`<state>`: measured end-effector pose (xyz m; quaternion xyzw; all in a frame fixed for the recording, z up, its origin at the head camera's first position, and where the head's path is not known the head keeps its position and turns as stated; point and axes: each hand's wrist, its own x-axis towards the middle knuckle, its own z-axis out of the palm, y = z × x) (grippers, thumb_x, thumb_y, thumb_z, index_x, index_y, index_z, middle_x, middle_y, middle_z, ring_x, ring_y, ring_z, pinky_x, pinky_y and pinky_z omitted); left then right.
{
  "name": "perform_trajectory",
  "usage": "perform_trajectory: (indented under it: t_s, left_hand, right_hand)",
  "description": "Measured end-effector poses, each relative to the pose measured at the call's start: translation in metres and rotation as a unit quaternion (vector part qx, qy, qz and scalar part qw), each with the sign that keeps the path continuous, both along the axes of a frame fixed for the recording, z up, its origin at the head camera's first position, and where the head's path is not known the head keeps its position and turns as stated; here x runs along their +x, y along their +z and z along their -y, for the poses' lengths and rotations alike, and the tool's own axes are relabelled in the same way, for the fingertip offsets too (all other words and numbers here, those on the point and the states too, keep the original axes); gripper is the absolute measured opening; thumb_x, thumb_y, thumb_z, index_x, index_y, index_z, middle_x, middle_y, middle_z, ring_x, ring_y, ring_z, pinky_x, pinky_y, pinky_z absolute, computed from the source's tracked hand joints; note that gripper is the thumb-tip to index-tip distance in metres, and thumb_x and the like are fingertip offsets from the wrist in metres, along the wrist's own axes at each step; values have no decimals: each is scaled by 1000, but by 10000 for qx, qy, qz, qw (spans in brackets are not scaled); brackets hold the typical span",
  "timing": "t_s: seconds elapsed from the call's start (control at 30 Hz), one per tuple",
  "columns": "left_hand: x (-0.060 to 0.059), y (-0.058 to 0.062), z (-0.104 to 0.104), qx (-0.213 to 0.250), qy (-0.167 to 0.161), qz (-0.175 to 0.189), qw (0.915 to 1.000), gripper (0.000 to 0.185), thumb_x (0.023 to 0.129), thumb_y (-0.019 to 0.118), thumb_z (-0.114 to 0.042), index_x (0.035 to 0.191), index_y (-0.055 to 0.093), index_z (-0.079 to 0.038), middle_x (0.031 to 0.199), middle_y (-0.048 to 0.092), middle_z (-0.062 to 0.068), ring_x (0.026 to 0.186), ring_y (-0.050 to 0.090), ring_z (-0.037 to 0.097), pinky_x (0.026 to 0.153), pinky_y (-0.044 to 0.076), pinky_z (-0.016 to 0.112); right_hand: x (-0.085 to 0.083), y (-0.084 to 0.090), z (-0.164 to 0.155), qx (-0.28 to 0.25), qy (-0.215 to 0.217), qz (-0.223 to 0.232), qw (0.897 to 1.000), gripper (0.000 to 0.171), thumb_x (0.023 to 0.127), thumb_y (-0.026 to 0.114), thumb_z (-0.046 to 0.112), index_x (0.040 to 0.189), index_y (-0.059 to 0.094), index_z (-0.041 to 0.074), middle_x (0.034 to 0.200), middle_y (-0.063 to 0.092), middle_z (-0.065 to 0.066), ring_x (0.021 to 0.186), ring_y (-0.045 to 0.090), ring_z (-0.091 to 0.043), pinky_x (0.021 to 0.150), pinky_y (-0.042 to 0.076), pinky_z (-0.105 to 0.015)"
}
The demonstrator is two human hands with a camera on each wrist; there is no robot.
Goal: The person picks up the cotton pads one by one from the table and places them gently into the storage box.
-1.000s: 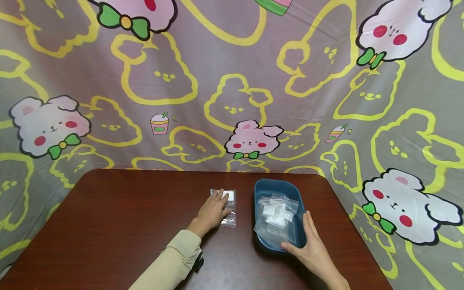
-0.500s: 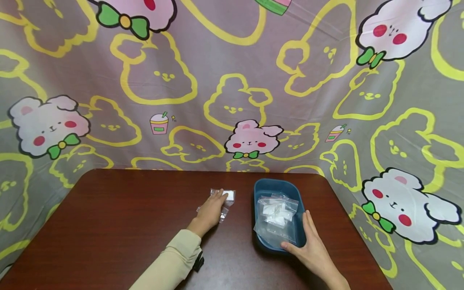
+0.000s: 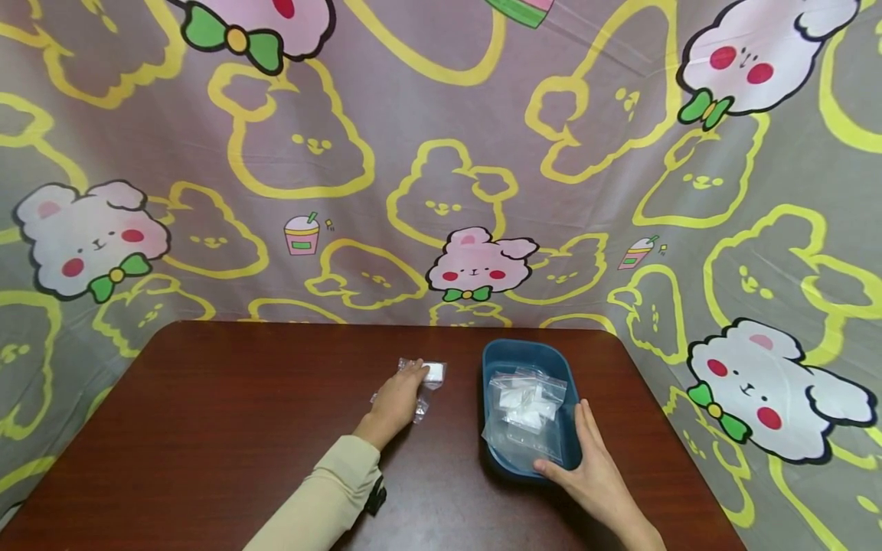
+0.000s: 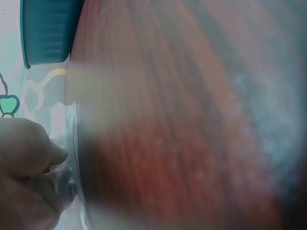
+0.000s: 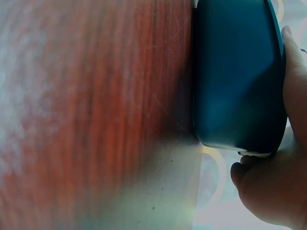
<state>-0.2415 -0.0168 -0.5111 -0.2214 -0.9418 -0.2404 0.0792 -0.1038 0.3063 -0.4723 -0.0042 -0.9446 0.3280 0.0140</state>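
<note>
My left hand [image 3: 394, 402] pinches a small clear plastic bag [image 3: 434, 375] with a white piece inside, near the middle of the table. The bag's bunched lower part sticks out beside the hand. In the left wrist view, curled fingers and thumb [image 4: 57, 155] meet on the clear film [image 4: 74, 143]. My right hand [image 3: 598, 467] grips the near right corner of a dark blue plastic bin [image 3: 525, 350], thumb at the near rim and fingers along the right side. Inside the bin lie several clear bags [image 3: 527, 405] with white pieces, one draped over the left rim.
The brown wooden table [image 3: 227, 428] is bounded at the back and sides by a cartoon-printed curtain [image 3: 358, 191]. The bin stands to the right of the left hand, near the table's right edge.
The bag lay flat under my left hand's spread fingers; now its lower part is bunched and the fingers are drawn together on it. The right hand and the bin have stayed put.
</note>
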Motion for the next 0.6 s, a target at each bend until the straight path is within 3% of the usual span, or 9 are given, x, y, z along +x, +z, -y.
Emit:
perform_trajectory:
  t_s: [0.37, 0.6]
  left_hand:
    - [0, 1, 2, -33, 146, 120, 9998, 54, 82, 56, 15, 133, 62, -2, 141, 57, 19, 131, 53, 38, 105, 46, 50]
    - [1, 13, 1, -44, 119, 24, 9999, 58, 80, 54, 17, 135, 60, -1, 141, 56, 20, 131, 53, 38, 104, 47, 50]
  right_hand:
    - [1, 0, 0, -17, 29, 17, 10000, 125, 79, 81, 55, 159, 4, -2, 166, 0, -24, 148, 14, -49, 111, 25, -70]
    - [1, 0, 0, -17, 15, 36, 10000, 126, 79, 81, 56, 159, 3, -2, 166, 0, -24, 148, 14, -49, 111, 25, -70]
